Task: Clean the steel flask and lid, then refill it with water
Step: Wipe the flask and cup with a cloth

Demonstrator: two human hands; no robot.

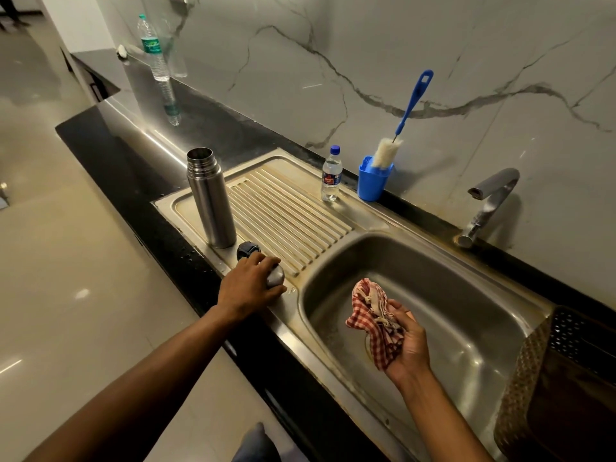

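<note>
A blue holder [371, 183] with a bottle brush [401, 126]; small water bottle [331, 175] beside it (possibly half-empty).

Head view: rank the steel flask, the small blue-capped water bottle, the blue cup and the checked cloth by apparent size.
1. steel flask, clearly the largest.
2. checked cloth, though it is bunched in the right hand and nearer the camera, so unsure.
3. blue cup and small water bottle: too close to rank.

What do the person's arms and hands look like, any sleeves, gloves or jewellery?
Both forearms are bare as far as the frame shows, with no sleeves in view. The left hand and the right hand wear no gloves. No watch, bracelet or ring is visible on either wrist or on the fingers that show.
</note>
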